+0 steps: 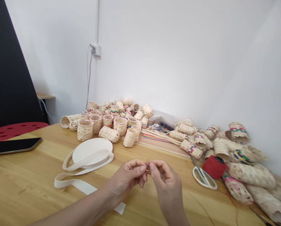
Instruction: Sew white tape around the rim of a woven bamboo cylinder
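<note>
My left hand [131, 175] and my right hand [166, 180] meet above the table, fingertips pinched together. A tiny dark tip pokes up between them, too small to name. From beside my right hand, a thin reddish thread [199, 204] trails across the wood to the right, and its end at the fingers is hidden. Behind my left forearm lies a flat roll of white ribbon [93, 150], its loose strip [81, 185] looping forward under the arm. White-handled scissors [204, 179] rest right of my right hand, against a red thread spool [214, 167].
Small woven baskets [85, 130] crowd the back of the table, and more woven pieces [251, 175] pile up along the right. Thin strips [161, 136] lie between the piles. A phone [13, 146] sits at the left edge, near a red stool [18, 128]. A white wall [178, 56] stands behind.
</note>
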The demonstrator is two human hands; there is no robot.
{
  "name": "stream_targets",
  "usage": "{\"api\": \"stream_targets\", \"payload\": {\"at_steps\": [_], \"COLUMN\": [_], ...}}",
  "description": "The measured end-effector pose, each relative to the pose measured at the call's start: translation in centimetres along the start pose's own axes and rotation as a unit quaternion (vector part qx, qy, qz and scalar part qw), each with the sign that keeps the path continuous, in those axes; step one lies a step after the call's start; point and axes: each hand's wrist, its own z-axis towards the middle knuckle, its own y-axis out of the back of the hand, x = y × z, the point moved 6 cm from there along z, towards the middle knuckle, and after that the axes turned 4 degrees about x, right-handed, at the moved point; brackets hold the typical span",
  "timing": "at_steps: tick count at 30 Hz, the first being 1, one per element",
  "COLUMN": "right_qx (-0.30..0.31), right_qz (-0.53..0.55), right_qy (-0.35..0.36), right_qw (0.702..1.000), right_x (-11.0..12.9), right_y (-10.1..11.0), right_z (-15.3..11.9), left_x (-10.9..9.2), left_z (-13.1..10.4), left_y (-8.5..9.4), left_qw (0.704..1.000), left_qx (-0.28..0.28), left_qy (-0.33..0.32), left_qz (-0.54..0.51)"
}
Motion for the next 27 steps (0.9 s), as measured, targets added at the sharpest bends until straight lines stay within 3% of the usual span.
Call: {"api": "stream_targets", "payload": {"at_steps": [27], "right_qx": [-0.024], "right_qz": [-0.036], "right_qy": [0.02], "right_qw": [0.999], "right_x": [-0.13], "right_y": [0.31], "right_z": [0.34], "left_x": [-0.02], "left_z": [-0.11], "left_y": [-0.23], "left_qw": [1.0], "left_qx": [0.012], "left_qy": [0.001], "left_qz": [0.025]}}
